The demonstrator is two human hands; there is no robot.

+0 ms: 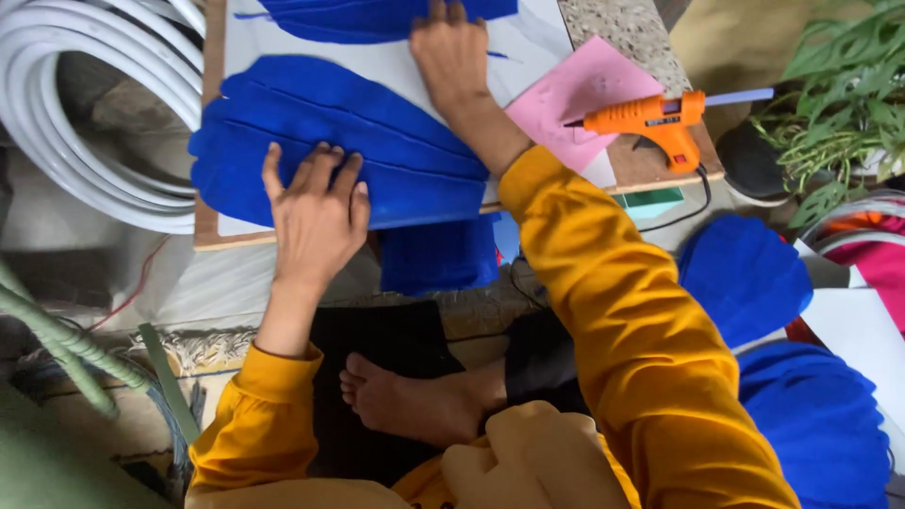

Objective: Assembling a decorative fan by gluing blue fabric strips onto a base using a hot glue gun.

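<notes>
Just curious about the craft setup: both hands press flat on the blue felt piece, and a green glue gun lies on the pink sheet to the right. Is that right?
Not quite. The head view shows the glue gun is orange, not green. It does lie on the pink sheet, and the left hand and right hand do press the blue felt piece.

Left hand and right hand pressed flat, fingers spread.

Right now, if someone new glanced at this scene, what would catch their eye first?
The big blue petal-shaped felt piece on the board, pressed flat by the left hand near its lower edge and the right hand at its top. To the right, an orange glue gun lies beside a pink sheet. A white hose coil fills the upper left.
</notes>
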